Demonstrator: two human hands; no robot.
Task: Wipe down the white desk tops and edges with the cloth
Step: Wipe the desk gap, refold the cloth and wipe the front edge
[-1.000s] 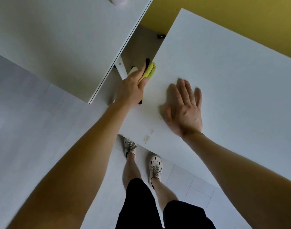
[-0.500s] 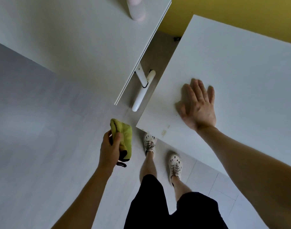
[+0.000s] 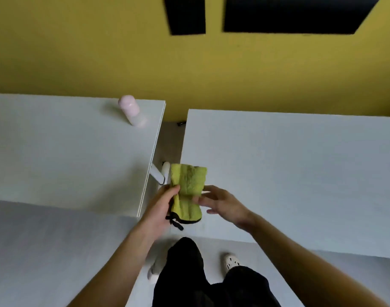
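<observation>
A folded yellow-green cloth (image 3: 188,191) with a black trim is held upright in the air over the near left corner of the right white desk (image 3: 300,173). My left hand (image 3: 162,207) grips its left edge. My right hand (image 3: 220,201) touches the cloth's right side with its fingertips, fingers spread. A second white desk (image 3: 67,151) stands to the left, with a narrow gap between the two tops.
A pink bottle (image 3: 133,113) stands near the back right corner of the left desk. A white desk leg (image 3: 160,173) shows in the gap. A yellow wall (image 3: 123,52) with black panels (image 3: 185,15) runs behind both desks. My legs and shoes are below, on a pale floor.
My view has lifted toward the wall. My left hand raised the cloth from beside the desk to above its corner. My right hand lifted off the desk top and came to the cloth.
</observation>
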